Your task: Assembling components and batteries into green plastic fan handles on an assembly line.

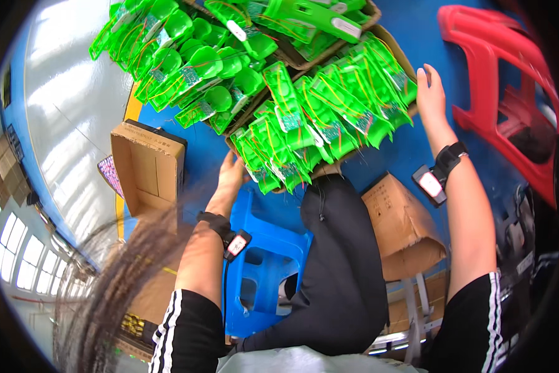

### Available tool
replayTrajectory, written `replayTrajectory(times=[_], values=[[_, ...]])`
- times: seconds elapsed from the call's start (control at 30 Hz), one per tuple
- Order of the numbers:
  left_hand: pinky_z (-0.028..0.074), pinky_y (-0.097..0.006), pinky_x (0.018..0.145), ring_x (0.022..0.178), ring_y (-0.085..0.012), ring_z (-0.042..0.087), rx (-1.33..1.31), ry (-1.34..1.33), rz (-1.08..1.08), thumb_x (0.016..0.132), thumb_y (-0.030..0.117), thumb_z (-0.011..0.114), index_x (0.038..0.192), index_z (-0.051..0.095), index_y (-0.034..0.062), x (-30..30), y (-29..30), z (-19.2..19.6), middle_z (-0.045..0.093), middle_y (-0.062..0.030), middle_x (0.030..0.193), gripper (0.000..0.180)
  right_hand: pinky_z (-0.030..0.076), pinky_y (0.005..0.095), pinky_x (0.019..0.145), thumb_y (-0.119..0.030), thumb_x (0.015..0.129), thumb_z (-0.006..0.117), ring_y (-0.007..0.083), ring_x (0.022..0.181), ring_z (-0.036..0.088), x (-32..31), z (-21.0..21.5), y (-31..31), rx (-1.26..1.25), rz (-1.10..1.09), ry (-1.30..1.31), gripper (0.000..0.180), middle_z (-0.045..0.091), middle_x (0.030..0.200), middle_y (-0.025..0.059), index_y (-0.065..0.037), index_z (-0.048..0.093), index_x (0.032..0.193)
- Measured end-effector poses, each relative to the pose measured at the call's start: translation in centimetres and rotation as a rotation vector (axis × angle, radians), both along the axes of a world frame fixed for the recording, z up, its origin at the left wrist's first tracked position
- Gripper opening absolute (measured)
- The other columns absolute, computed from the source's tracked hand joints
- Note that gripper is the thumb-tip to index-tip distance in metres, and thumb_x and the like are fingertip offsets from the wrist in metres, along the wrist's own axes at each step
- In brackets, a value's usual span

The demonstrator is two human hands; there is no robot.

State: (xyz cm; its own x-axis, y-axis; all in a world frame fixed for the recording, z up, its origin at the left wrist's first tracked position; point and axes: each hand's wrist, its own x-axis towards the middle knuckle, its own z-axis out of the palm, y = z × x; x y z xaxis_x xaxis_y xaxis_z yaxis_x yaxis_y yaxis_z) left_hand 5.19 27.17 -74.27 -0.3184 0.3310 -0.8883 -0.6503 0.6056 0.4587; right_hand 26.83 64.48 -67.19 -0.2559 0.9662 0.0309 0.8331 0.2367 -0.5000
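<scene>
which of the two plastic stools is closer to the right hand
The red stool, at the upper right just beside the right hand. The blue stool sits lower down, beside the left forearm and the person's leg, well away from that hand.

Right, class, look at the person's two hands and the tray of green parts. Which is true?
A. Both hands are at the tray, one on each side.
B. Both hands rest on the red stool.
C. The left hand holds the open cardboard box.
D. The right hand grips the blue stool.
A: the left hand is at the near-left edge of the tray of green parts, and the right hand is at its right edge.
</scene>
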Motion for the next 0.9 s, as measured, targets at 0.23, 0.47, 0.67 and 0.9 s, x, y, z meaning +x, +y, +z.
replayTrajectory(times=[0.23,0.47,0.67,0.9], values=[[0.043,-0.036,0.078,0.101,-0.0260,0.051,-0.017,-0.029,-0.008,0.088,0.035,0.041,0.130,0.024,0.0073,3.6,-6.2,12.6,0.043,-0.0148,0.122,0.053,0.037,0.0351,0.088,-0.020,0.089,0.043,0.0277,0.102,0.049,17.8,7.8,-20.5,-0.231,-0.499,0.305,0.033,0.050,0.110,0.0197,0.001,0.042,0.113],[0.045,-0.041,0.075,0.097,-0.0288,0.053,0.091,-0.005,-0.159,0.088,0.025,0.042,0.122,0.032,0.0064,6.6,-17.2,32.0,0.048,-0.0154,0.115,0.040,0.043,0.0387,0.075,-0.017,0.084,0.042,0.0356,0.086,0.054,16.5,17.9,-36.7,-0.355,-0.466,0.489,0.020,0.057,0.089,0.0205,-0.003,0.052,0.095],[0.046,-0.035,0.072,0.089,-0.0247,0.057,0.112,0.144,-0.446,0.087,0.017,0.039,0.119,0.036,0.0036,3.9,-24.7,35.7,0.054,-0.0137,0.107,0.035,0.042,0.0420,0.079,-0.025,0.081,0.043,0.0361,0.089,0.055,10.6,21.2,-40.3,-0.550,0.088,0.113,0.030,0.058,0.092,0.0206,-0.002,0.058,0.092],[0.045,-0.029,0.066,0.089,-0.0215,0.057,0.350,0.238,-0.538,0.083,0.017,0.041,0.115,0.041,0.0027,-0.3,-31.7,32.9,0.054,-0.0137,0.107,0.035,0.043,0.0445,0.076,-0.021,0.079,0.042,0.0355,0.091,0.055,7.2,35.0,-47.1,-0.335,0.032,-0.094,0.027,0.059,0.090,0.0189,-0.001,0.057,0.088]])
